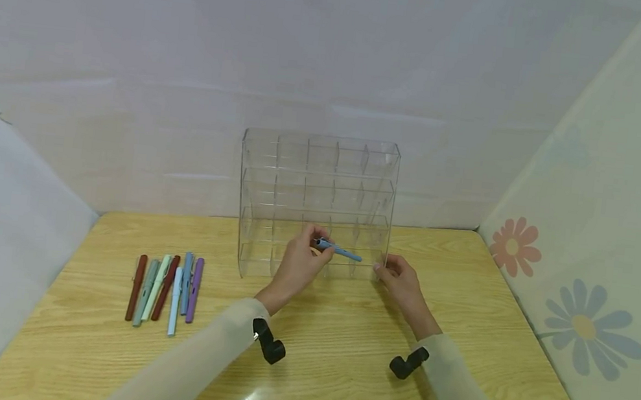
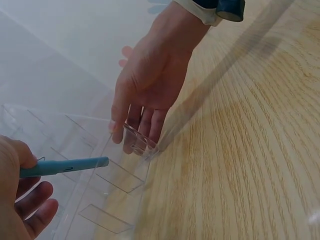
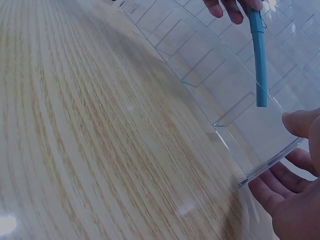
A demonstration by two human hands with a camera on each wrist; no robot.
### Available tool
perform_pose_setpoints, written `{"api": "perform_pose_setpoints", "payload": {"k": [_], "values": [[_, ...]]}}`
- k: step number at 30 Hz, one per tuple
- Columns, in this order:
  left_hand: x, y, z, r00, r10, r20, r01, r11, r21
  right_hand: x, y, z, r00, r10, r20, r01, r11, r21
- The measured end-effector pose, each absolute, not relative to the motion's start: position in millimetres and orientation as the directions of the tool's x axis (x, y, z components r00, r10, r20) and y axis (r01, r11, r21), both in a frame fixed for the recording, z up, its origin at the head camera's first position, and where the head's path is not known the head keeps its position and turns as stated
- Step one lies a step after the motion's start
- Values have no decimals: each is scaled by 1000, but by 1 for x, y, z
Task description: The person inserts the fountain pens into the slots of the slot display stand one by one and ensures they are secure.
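My left hand (image 1: 302, 260) pinches a blue pen (image 1: 340, 251) between thumb and fingers. The pen lies nearly level in front of a transparent plastic rack (image 1: 286, 216), its free end pointing right. In the left wrist view the pen (image 2: 70, 166) shows a metal clip near the thumb. My right hand (image 1: 403, 287) grips the rack's lower right edge, thumb in front and fingers round the side, as the right wrist view shows with the hand (image 3: 295, 185) at the corner. The rack stands upright, divided into rows of small compartments.
Left of the rack, several capped pens lie side by side on the wooden table (image 1: 339, 358): among them a dark red pen (image 1: 136, 288), a mint pen (image 1: 155, 288) and a purple pen (image 1: 195, 291). A pale sheet (image 1: 190, 101) hangs behind the rack.
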State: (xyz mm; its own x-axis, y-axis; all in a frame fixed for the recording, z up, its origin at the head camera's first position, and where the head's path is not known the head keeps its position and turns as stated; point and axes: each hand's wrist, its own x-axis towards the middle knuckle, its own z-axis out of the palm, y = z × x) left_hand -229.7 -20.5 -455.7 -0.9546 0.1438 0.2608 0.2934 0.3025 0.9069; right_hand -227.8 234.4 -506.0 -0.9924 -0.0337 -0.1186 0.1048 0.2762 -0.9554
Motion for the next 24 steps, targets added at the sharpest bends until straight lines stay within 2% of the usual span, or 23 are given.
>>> {"api": "perform_pose_setpoints", "payload": {"k": [14,24], "values": [[-233,-9,-465,-951,179,254,304,364,881,-226,232,-505,-992,-12,-126,119,244,-962],[-233,-1,-463,-952,191,239,299,416,859,-228,232,-507,-993,3,-119,115,275,-954]]}}
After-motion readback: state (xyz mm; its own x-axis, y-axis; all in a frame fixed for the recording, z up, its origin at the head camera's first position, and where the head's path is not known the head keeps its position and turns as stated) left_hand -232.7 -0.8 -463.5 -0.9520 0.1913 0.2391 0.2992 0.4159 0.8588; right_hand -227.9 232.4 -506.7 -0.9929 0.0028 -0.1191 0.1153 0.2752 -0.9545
